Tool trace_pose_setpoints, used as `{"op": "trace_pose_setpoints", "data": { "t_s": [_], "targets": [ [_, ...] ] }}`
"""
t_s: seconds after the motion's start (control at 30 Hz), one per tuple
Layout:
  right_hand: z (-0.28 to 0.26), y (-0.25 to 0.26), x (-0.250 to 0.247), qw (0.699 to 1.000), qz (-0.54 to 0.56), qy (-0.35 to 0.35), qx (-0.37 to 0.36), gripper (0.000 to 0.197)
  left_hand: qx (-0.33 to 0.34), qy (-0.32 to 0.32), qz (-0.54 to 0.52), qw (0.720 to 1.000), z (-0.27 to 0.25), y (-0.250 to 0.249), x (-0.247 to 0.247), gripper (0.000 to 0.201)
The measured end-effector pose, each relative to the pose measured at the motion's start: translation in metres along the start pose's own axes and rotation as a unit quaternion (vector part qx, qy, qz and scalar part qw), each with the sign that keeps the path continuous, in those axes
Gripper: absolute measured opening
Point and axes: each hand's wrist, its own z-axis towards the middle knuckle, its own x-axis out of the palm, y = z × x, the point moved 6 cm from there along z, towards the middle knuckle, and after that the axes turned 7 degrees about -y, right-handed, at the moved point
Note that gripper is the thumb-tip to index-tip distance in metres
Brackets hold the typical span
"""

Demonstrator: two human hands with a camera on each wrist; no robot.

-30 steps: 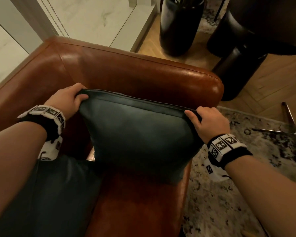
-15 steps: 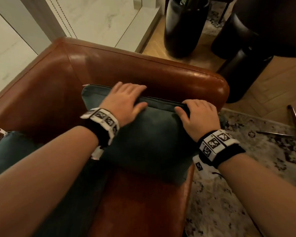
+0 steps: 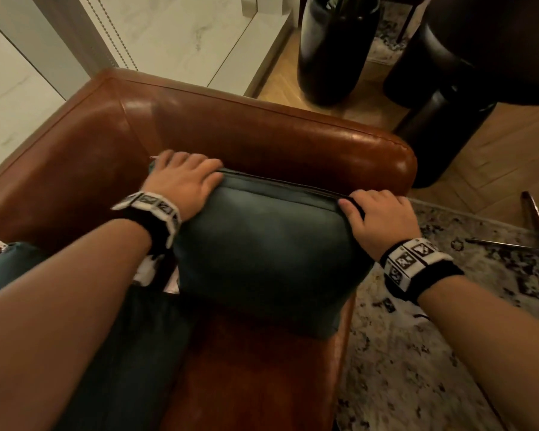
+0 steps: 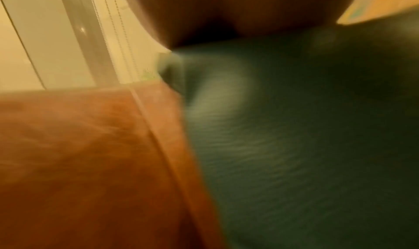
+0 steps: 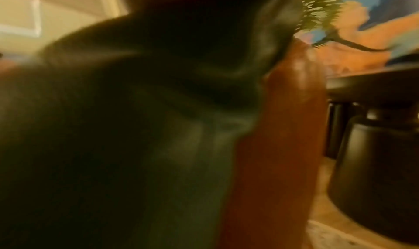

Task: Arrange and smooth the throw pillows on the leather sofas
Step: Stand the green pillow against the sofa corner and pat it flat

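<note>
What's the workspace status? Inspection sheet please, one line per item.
Surface: brown leather sofa, seat and backrest visible.
Job's things: dark green pillow upright against the backrest; second green pillow at left, zipper pull showing.
Clutter: nothing seen on the seat.
Grippers: left hand lies flat on the pillow's top left corner; right hand grips its top right corner.
Cables: nothing seen.
Surroundings: patterned rug, black vase, dark round table, wood floor.

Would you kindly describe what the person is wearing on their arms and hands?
Both forearms are bare, with no sleeves or gloves. The left hand and the right hand each have a black wrist strap carrying a band of white squares printed with black coded markers.
</note>
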Motion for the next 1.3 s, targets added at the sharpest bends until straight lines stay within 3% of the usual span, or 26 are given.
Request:
{"op": "trace_pose_setpoints", "data": {
  "t_s": [0.07, 0.13, 0.17, 0.23, 0.3, 0.33, 0.43, 0.53, 0.6, 0.67, 0.7, 0.77, 0.8, 0.87, 0.97, 1.1, 1.2, 1.3],
  "targets": [
    [-0.011, -0.023, -0.002, 0.999, -0.028, 0.002, 0.025, 0.053, -0.084, -0.01, 0.005, 0.996, -0.011, 0.038, 0.002, 0.05],
    [-0.015, -0.024, -0.015, 0.997, -0.031, -0.049, 0.06, 0.054, -0.106, -0.072, -0.008, 0.992, -0.018, 0.029, -0.009, 0.053],
    [-0.016, -0.01, -0.022, 0.994, -0.015, -0.087, 0.061, 0.051, -0.08, -0.104, -0.023, 0.991, -0.02, 0.007, -0.017, 0.054],
    [-0.023, 0.046, -0.028, 0.992, 0.051, -0.118, 0.011, 0.05, 0.034, -0.132, -0.069, 0.988, -0.031, -0.059, -0.019, 0.059],
    [-0.041, 0.104, -0.008, 0.991, 0.074, -0.08, -0.072, 0.058, 0.136, -0.114, -0.059, 0.982, -0.047, -0.113, -0.001, 0.061],
    [-0.051, 0.116, 0.009, 0.992, 0.054, -0.049, -0.1, 0.062, 0.144, -0.097, -0.036, 0.984, -0.05, -0.119, 0.01, 0.061],
    [-0.055, 0.064, 0.042, 0.996, -0.033, -0.014, -0.082, 0.07, 0.057, -0.099, -0.008, 0.993, -0.042, -0.075, 0.029, 0.059],
    [-0.048, 0.01, 0.039, 0.996, -0.072, -0.023, -0.044, 0.072, -0.012, -0.107, 0.0, 0.994, -0.034, -0.026, 0.028, 0.059],
    [-0.049, 0.004, 0.033, 0.997, -0.069, -0.029, -0.019, 0.073, -0.05, -0.123, -0.014, 0.991, -0.038, -0.022, 0.024, 0.06],
    [-0.056, 0.017, 0.026, 0.997, -0.058, -0.052, 0.029, 0.072, -0.046, -0.15, -0.042, 0.987, -0.051, -0.043, 0.021, 0.064],
    [-0.06, 0.032, 0.024, 0.997, -0.047, -0.061, 0.029, 0.072, -0.006, -0.158, -0.051, 0.986, -0.06, -0.061, 0.024, 0.066],
    [-0.068, 0.077, 0.03, 0.996, -0.02, -0.073, -0.05, 0.071, 0.087, -0.168, -0.035, 0.981, -0.076, -0.1, 0.035, 0.066],
    [-0.071, 0.098, 0.039, 0.992, -0.019, -0.07, -0.101, 0.07, 0.103, -0.169, -0.025, 0.98, -0.078, -0.108, 0.041, 0.065],
    [-0.068, 0.112, 0.053, 0.986, -0.035, -0.062, -0.147, 0.067, 0.076, -0.166, -0.019, 0.983, -0.071, -0.101, 0.049, 0.065],
    [-0.052, 0.063, 0.058, 0.989, -0.058, -0.072, -0.116, 0.066, -0.012, -0.17, -0.039, 0.985, -0.063, -0.058, 0.055, 0.063],
    [-0.051, 0.009, 0.043, 0.989, -0.086, -0.06, -0.104, 0.067, -0.033, -0.159, -0.024, 0.986, -0.066, -0.034, 0.059, 0.062],
    [-0.047, 0.041, 0.028, 0.985, -0.076, -0.092, -0.125, 0.069, -0.039, -0.153, -0.022, 0.987, -0.062, -0.037, 0.057, 0.06],
    [-0.061, 0.115, 0.045, 0.95, -0.077, -0.103, -0.283, 0.069, -0.035, -0.147, -0.025, 0.988, -0.063, -0.034, 0.054, 0.058]
  ]
}}
